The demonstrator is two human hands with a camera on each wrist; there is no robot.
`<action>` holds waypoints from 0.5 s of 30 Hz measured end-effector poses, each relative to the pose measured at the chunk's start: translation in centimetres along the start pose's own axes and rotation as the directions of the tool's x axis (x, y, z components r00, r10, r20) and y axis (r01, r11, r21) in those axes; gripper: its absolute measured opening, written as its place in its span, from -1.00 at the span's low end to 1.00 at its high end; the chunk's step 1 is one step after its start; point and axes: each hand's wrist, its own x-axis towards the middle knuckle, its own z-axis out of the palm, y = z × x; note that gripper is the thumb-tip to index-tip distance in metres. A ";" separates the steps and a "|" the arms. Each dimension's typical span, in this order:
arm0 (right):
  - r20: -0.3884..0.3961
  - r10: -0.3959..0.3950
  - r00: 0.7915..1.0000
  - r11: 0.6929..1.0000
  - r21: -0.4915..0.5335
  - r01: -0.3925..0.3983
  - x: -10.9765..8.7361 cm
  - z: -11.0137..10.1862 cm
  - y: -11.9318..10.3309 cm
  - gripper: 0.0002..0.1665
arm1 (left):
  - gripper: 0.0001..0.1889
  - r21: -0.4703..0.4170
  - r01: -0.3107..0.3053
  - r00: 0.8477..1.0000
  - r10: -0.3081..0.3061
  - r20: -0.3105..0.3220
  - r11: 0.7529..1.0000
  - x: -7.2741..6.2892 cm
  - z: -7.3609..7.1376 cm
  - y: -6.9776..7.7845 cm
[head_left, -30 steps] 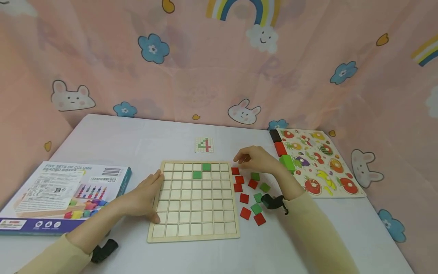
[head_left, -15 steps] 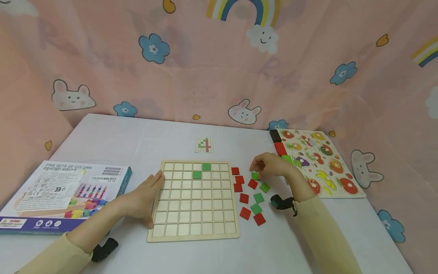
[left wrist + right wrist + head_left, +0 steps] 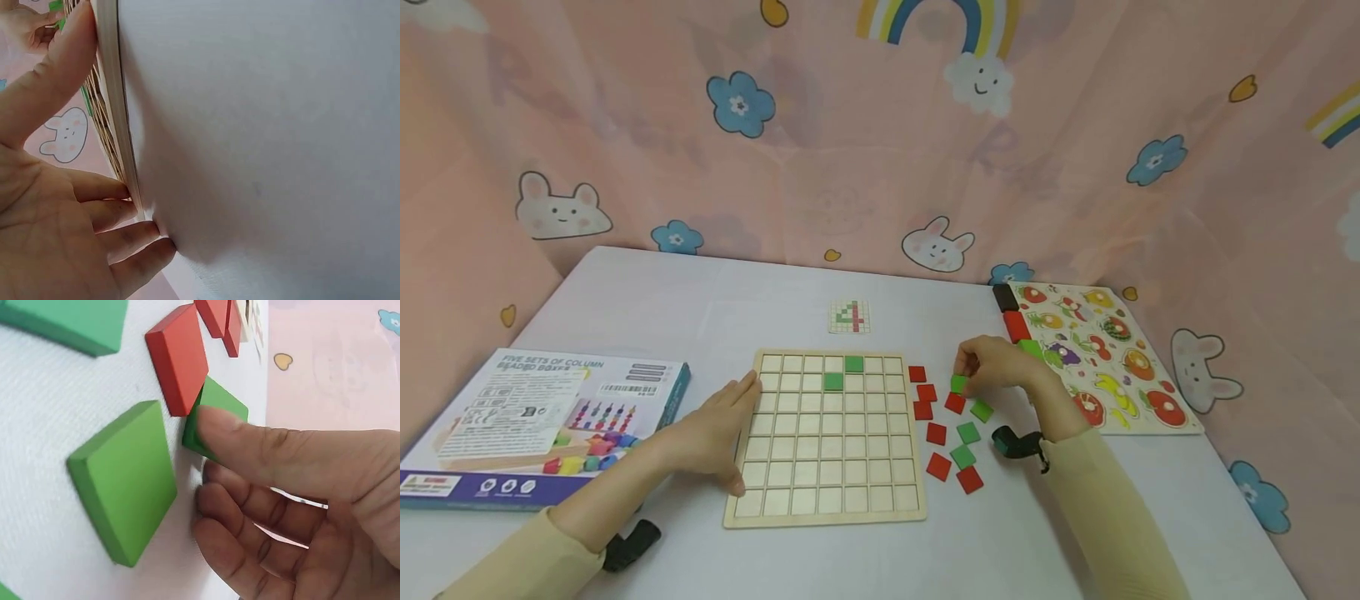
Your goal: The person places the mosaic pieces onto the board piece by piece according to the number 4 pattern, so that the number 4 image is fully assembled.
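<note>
My right hand [image 3: 997, 365] pinches a square green tile [image 3: 224, 403] by its edge, thumb on one side and fingers curled at the other. A red tile [image 3: 181, 359] lies right beside it, and another green tile [image 3: 128, 481] is on the cloth nearby. My left hand [image 3: 715, 429] rests along the left edge of a wooden grid board [image 3: 823, 523], fingers fairly straight against its side. Two green tiles sit in the grid, one in the top row [image 3: 853, 364] and one a row lower to the left [image 3: 833, 382].
Several loose red and green tiles, such as a red one [image 3: 938, 467], lie right of the board. Behind it is a small pattern card [image 3: 849, 317]. A boxed set [image 3: 512, 417] lies at left; a fruit-picture board [image 3: 1105, 358] with coloured blocks along its edge lies at right.
My right hand has moved right, from beside the board's top right corner to the green tile, and now pinches it. The left thumb has shifted slightly at the board's edge.
</note>
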 end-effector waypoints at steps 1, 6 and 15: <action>0.000 -0.006 1.000 1.000 0.003 0.006 0.0 0.0 0.0 -0.80 | 0.48 0.000 0.000 1.000 0.000 0.000 1.000 0.0 0.0 0.0; -0.018 -0.060 0.998 0.997 0.042 0.060 0.1 0.0 -0.8 -0.87 | 0.36 -0.008 0.010 1.000 -0.010 -0.005 1.000 -0.1 0.2 0.0; -0.160 -0.191 0.969 0.960 0.176 0.218 1.0 1.5 -3.9 -0.85 | 0.29 -0.002 0.044 0.999 -0.044 -0.017 0.999 0.0 0.4 0.0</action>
